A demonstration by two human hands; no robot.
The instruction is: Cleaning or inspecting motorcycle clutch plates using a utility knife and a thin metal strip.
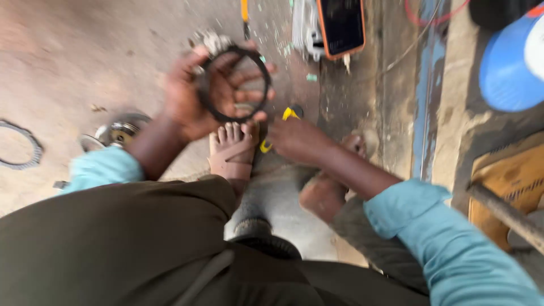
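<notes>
My left hand [195, 93] is raised palm-up and grips a thin dark ring plate [263, 73], a flat toothed disc, with a silvery metal part [211, 41] just behind it. My right hand [297, 139] is lower, fingers closed around a yellow-handled tool [289, 113] whose handle shows above and left of the knuckles. Both hands hover over my sandalled foot [232, 153] on the concrete floor. Both sleeves are light blue.
Another toothed ring [25, 164] lies at the far left. A round metal hub [116, 131] sits by my left wrist. A phone in an orange case [341, 25] rests at the top, a blue round container [510, 62] and cardboard [510, 181] at the right.
</notes>
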